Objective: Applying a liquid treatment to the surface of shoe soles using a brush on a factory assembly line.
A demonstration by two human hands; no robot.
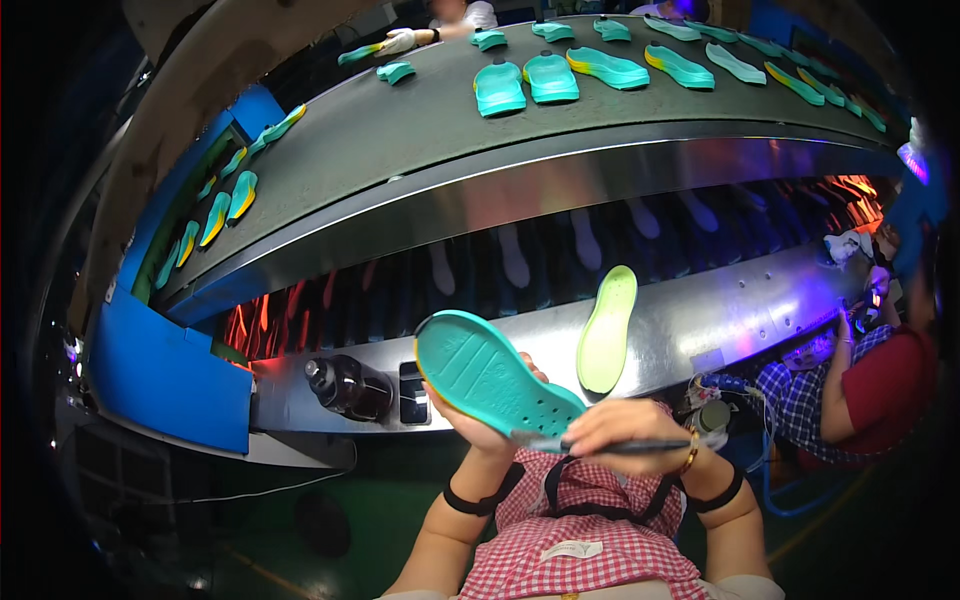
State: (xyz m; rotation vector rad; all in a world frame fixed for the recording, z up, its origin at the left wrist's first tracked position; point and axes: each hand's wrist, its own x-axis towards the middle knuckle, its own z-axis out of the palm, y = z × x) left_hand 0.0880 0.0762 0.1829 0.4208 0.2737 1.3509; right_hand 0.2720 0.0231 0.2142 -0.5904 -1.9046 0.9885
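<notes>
one teal shoe sole [492, 375] sits above the lap, left hand [480, 425] clamped under its heel end; right hand [625, 432] pinches a pen [600, 446] at its edge. it looks light and flexible, best gripped by the rim.

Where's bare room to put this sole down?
Free: the steel ledge right of the leaning pale green sole, and the belt's near part below the teal soles. Crowded: the belt's far edge, and the ledge by the dark bottle, beside the left hand holding the teal sole.
</notes>
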